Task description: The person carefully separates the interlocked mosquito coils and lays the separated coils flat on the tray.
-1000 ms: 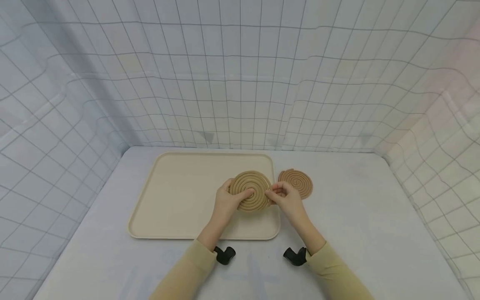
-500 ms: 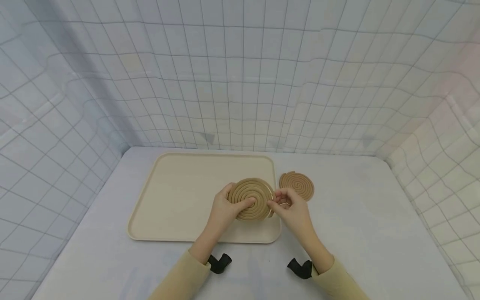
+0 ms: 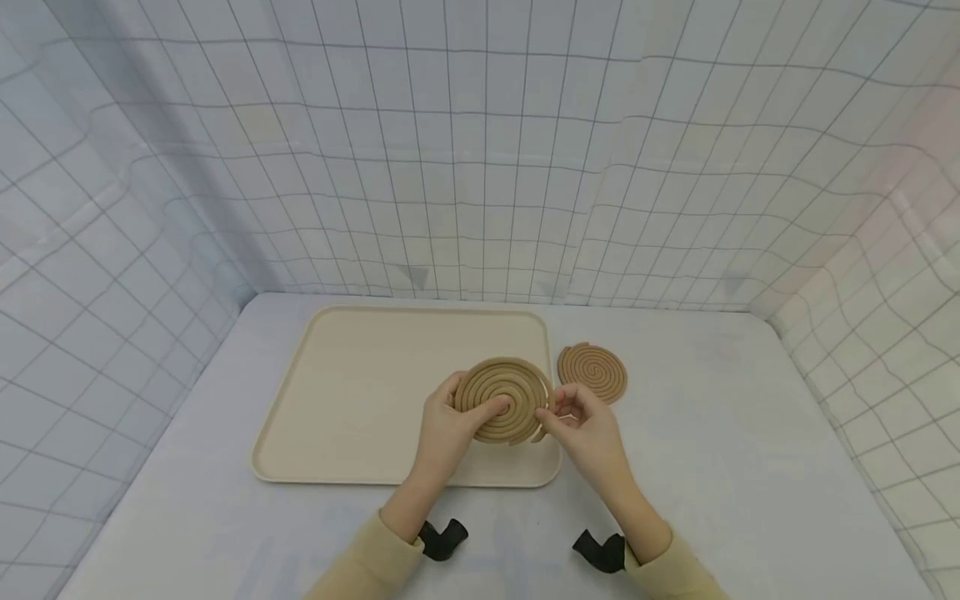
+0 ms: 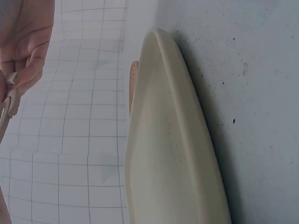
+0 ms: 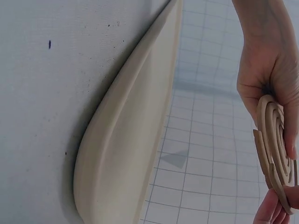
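A tan mosquito coil, wound in a flat spiral, is held up above the tray's right part. My left hand grips it from the left, thumb laid across the centre of the face and fingers behind. With thumb and fingertips my right hand pinches the outer strand at the right edge. That strand stands apart from the inner rings by a narrow gap. In the right wrist view, loose strand ends of the coil stick out at its side. The left wrist view catches the right hand at its edge.
A second, browner mosquito coil lies flat on the white table, right of the cream tray. Black wrist mounts sit at both cuffs. White grid-patterned walls enclose the back and sides.
Both hands have lowered the coil slightly toward me. The outer strand at its right edge has spread farther from the rings, and its tail now shows separately below the right fingers.
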{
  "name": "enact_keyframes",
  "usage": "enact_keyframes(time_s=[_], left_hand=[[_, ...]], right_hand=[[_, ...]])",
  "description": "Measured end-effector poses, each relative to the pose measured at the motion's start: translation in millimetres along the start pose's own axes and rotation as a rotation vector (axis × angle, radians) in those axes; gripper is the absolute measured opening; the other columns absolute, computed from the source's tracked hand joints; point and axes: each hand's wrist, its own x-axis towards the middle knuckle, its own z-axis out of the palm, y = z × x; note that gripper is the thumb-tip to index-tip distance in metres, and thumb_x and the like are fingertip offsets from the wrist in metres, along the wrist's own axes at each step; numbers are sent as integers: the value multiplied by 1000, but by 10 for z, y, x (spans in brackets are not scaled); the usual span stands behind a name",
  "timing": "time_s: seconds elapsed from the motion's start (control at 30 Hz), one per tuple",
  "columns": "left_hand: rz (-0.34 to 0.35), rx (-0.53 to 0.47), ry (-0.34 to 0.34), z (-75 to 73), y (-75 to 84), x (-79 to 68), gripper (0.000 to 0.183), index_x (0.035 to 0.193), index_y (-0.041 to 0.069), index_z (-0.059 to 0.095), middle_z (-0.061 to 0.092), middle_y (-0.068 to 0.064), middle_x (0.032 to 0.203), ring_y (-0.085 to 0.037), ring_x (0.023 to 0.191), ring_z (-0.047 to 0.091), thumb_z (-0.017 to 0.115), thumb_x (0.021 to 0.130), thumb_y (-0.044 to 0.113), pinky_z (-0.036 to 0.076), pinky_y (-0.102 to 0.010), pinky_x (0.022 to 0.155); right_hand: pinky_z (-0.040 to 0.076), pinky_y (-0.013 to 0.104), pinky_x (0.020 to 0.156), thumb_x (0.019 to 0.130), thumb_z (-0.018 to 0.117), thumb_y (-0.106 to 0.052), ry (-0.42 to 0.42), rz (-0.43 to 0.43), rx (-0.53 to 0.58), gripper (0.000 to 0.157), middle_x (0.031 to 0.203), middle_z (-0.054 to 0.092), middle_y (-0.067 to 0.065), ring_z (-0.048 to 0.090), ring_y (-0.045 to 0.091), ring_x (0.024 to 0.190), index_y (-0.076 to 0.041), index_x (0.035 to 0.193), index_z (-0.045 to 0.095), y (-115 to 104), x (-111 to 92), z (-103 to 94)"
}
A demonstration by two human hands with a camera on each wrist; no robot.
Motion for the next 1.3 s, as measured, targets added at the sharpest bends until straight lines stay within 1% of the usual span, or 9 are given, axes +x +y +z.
enact_keyframes(time_s=[0.23, 0.37, 0.57, 0.73, 0.8, 0.9, 1.03, 1.17, 1.3], left_hand=[[40, 34, -41, -10, -8, -37, 30, 98, 17, 70, 68, 0, 80, -10, 67, 56, 87, 75, 25, 46, -22, 59], [101, 74, -108, -41, 32, -79, 27, 99, 17, 72, 71, -3, 84, -11, 71, 61, 85, 77, 22, 52, -24, 63], [324, 172, -199, -80, 120, -113, 20, 97, 14, 73, 74, -3, 84, -4, 65, 60, 81, 80, 18, 51, -22, 56], [497, 193, -208, -116, 168, -143, 18, 96, 10, 73, 74, -4, 79, 0, 60, 55, 81, 79, 11, 47, -22, 49], [470, 138, -218, -130, 168, -166, 19, 97, 8, 72, 74, -8, 80, -1, 62, 58, 81, 79, 9, 50, -23, 51], [353, 21, -199, -141, 155, -204, 21, 99, 5, 70, 71, -9, 83, -3, 66, 61, 80, 80, 6, 55, -24, 56], [245, -61, -104, -127, 127, -233, 24, 100, 2, 69, 68, -4, 83, -4, 69, 60, 80, 79, 4, 56, -23, 60], [268, 5, -66, -115, 120, -240, 23, 98, 6, 70, 70, -6, 81, -4, 65, 57, 82, 78, 7, 53, -23, 56], [288, 111, -108, -126, 131, -233, 20, 96, 12, 72, 71, -6, 79, -4, 61, 55, 82, 79, 15, 49, -22, 52]], right_hand=[[55, 19, 72, 88, 71, -4, 14, -42, 29, 14, 95, 68, 15, 64, 4, 80, 3, 99, 64, -29, -20, -7], [56, 20, 74, 89, 70, -2, -17, -174, 26, 12, 95, 68, 14, 64, 4, 81, 2, 99, 65, -47, -36, -30], [55, 19, 75, 80, 75, 7, -46, -493, -62, 21, 86, 60, 5, 56, 2, 85, -6, 94, 67, -86, -16, -53], [56, 19, 74, 76, 77, 12, -34, -607, -60, 25, 83, 57, 4, 56, 3, 85, -7, 89, 65, -151, -48, -51], [57, 19, 74, 76, 75, 15, -36, -602, -5, 25, 83, 56, 5, 55, 5, 84, -3, 90, 65, -154, -68, -35], [57, 19, 74, 79, 72, 15, -57, -532, 108, 21, 86, 55, 1, 55, 5, 85, 2, 92, 62, -129, -97, 12], [58, 20, 74, 85, 69, 9, -86, -355, 203, 16, 89, 54, -3, 60, 4, 86, 7, 94, 57, -83, -141, 86], [58, 21, 70, 85, 72, 4, -72, -274, 134, 18, 88, 56, -1, 62, 4, 84, 5, 96, 58, -74, -164, 112], [56, 20, 64, 81, 77, 3, -49, -398, -49, 23, 83, 55, 1, 56, 4, 77, -4, 94, 60, -90, -139, 85]])
